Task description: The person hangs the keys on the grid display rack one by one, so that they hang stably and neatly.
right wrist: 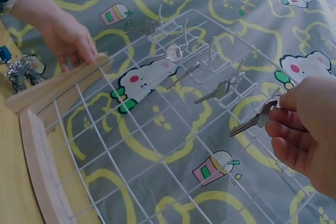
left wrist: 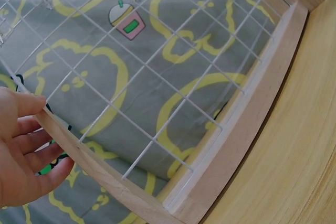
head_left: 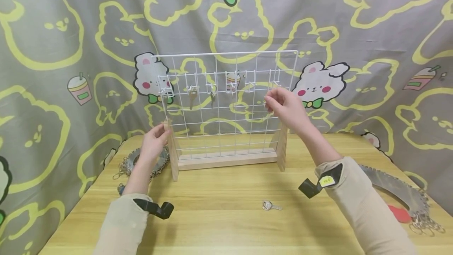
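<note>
A white wire grid rack (head_left: 226, 123) with wooden side posts stands upright on the table. My left hand (head_left: 154, 139) pinches the top of its left wooden post (left wrist: 100, 169), thumb in front and fingers behind. With thumb and fingertips my right hand (head_left: 288, 109) pinches a key (right wrist: 249, 125) by its ring, close to the rack's right hooks. Several keys hang from the hooks, among them one silver key (head_left: 192, 99) and another key (right wrist: 216, 94) nearer the held one. A loose key (head_left: 271, 206) lies on the table in front of the rack.
Left of the rack lies a grey ring-shaped piece (head_left: 134, 159) edged with small metal rings, partly behind my left arm. On the right lie a curved grey piece (head_left: 393, 182) with rings and a red object (head_left: 400, 213). A patterned curtain (head_left: 116, 50) hangs behind the table.
</note>
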`<state>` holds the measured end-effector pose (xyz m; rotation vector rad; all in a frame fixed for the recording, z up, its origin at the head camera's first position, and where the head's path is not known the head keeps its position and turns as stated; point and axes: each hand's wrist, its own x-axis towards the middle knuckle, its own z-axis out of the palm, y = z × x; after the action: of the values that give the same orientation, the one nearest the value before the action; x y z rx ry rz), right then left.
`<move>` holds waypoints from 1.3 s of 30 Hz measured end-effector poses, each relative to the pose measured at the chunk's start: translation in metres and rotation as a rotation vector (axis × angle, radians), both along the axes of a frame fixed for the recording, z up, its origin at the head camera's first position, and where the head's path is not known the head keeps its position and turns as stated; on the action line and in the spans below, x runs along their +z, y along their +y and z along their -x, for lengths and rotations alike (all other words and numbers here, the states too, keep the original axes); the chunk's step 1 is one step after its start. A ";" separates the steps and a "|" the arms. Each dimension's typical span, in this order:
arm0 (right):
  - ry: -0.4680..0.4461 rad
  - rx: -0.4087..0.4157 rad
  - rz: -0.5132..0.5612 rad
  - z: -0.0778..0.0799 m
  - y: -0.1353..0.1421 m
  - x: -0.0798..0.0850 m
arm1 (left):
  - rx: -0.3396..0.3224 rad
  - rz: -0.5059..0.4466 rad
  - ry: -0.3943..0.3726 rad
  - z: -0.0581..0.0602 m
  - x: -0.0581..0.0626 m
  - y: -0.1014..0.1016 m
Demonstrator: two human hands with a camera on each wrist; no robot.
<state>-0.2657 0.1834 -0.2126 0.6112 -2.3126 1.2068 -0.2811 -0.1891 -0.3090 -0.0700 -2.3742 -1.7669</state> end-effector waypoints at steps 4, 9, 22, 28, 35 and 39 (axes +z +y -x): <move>0.007 -0.008 -0.010 0.001 -0.006 0.006 | 0.007 0.004 -0.001 0.000 0.000 -0.001; 0.032 -0.024 0.003 0.004 -0.013 0.013 | 0.007 0.008 0.005 0.001 0.000 -0.001; 0.049 -0.065 0.054 0.015 -0.024 0.025 | 0.012 -0.005 0.001 0.002 0.000 -0.001; 0.051 -0.095 0.035 0.018 -0.025 0.024 | 0.007 -0.014 0.003 0.002 0.000 0.000; 0.034 -0.115 0.038 0.020 -0.024 0.021 | 0.010 -0.041 0.001 0.002 0.000 0.001; 0.038 -0.112 0.040 0.020 -0.022 0.020 | 0.008 -0.040 0.007 0.001 0.001 0.002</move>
<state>-0.2860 0.1610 -0.1921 0.4800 -2.2542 1.1766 -0.2825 -0.1876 -0.3084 -0.0611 -2.3299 -1.8065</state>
